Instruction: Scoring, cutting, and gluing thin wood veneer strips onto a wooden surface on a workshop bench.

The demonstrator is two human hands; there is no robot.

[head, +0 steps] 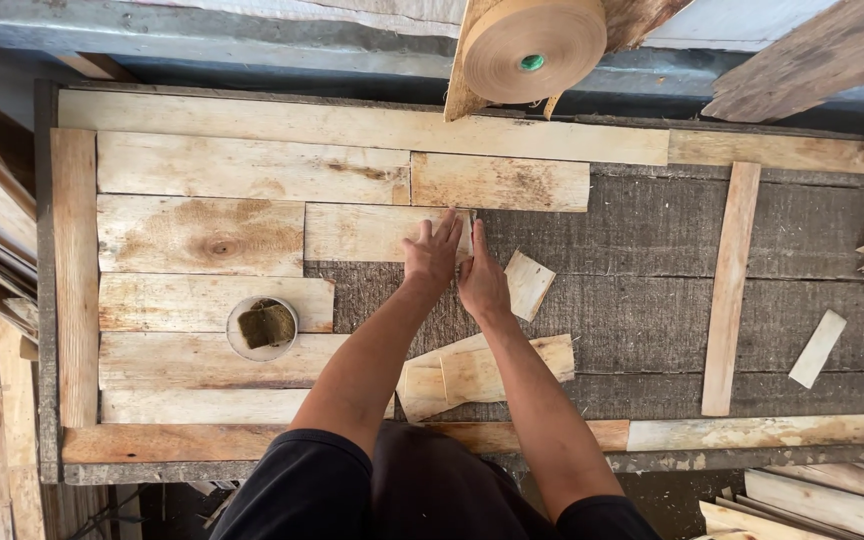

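Both our hands mid-frame: left hand (432, 255) spread flat, pressing veneer strip (377, 232); right hand (482, 282) flat beside it at strip's end, holding nothing. Left half of board (652, 290) looks covered with sheets, right half bare. Loose offcuts (482, 372) lower centre.

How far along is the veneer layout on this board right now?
The left part is covered with veneer pieces, framed by edge strips. In hand: the left hand and right hand press at the end of one piece. Left: the bare dark board on the right, with loose offcuts lying near.
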